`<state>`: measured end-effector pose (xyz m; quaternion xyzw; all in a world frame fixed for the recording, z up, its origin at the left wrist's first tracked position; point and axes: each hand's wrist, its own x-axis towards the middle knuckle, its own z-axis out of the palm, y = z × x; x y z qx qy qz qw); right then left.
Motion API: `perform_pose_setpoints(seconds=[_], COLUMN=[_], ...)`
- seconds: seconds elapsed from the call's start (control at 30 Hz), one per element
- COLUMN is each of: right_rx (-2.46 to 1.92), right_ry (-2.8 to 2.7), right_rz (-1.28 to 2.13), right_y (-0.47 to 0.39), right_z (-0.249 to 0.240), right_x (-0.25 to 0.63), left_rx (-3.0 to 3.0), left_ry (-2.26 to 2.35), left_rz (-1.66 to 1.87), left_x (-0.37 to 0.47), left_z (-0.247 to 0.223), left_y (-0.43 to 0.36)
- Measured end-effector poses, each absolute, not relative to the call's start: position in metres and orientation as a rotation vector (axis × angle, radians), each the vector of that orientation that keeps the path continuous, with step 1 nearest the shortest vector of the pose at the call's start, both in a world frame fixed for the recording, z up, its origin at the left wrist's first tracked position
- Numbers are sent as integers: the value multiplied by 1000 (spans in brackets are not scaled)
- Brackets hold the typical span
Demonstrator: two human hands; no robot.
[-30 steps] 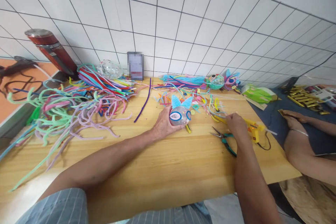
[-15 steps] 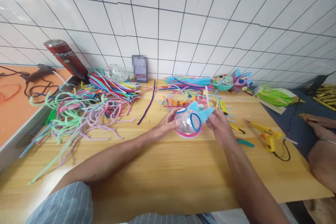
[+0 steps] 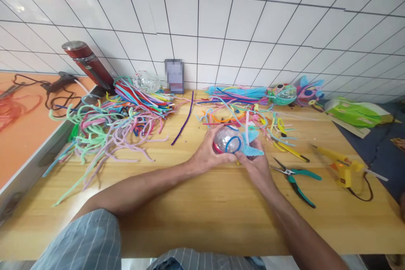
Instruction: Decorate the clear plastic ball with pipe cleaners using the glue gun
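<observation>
Between my two hands is a clear plastic ball (image 3: pixel 224 138) trimmed with pipe cleaners: blue rings on its side, a pink-red band at the lower left, light blue fins (image 3: pixel 252 148) on the right. My left hand (image 3: pixel 207 148) wraps round the ball's left and lower side. My right hand (image 3: pixel 255 164) grips it from the lower right, by the fins; part of its fingers is hidden behind them. Pliers (image 3: pixel 292 175) with teal handles lie spread on the wood just right of my right hand. A yellow glue gun (image 3: pixel 343 168) rests farther right.
Loose pipe cleaners (image 3: pixel 104 135) heap up at the left, below a red thermos (image 3: pixel 88 65). A phone (image 3: pixel 174 76) leans on the tiled wall. Two decorated balls, one green (image 3: pixel 283 94), stand at the back right near a green packet (image 3: pixel 352 112). A yellow cutter (image 3: pixel 294 152) lies before them.
The ball has turned in my hands, its fins now pointing right and its rings lower. My right hand has moved down and inward, uncovering the pliers. The view has shifted slightly.
</observation>
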<state>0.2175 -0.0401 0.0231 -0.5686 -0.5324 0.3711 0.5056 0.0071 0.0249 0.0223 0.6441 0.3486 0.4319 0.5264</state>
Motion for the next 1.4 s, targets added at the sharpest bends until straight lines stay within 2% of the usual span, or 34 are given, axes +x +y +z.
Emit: perform_pose_setpoints(seconds=[0.13,0.37,0.53,0.67,0.83,1.03,1.17,1.4], right_rx=[-1460,-1547,-1585,-1474,-1373,-1391,-1355,-1350], right_ry=[-1277,-1144,-1511,-1810,-1867,-1816,-1816,-1908], right_rz=[871,597,579,472,351,415,439,264], right_y=[-46,-65,-66,-53,-42,-42,-47,-56], right_z=[33,75,105,118,121,109,107,111], right_x=[231,285,301,292,272,269,272,273], left_rx=[1640,1767,1918,2002,1996,2033,2059,2106], left_ry=[838,772,777,633,486,457,507,590], left_rz=[1059,942,833,961,1004,970,952,926], left_x=[8,5,6,4,3,9,9,6], left_z=[20,17,12,9,6,1,3,6], left_y=[23,13,16,22,23,24,23,23])
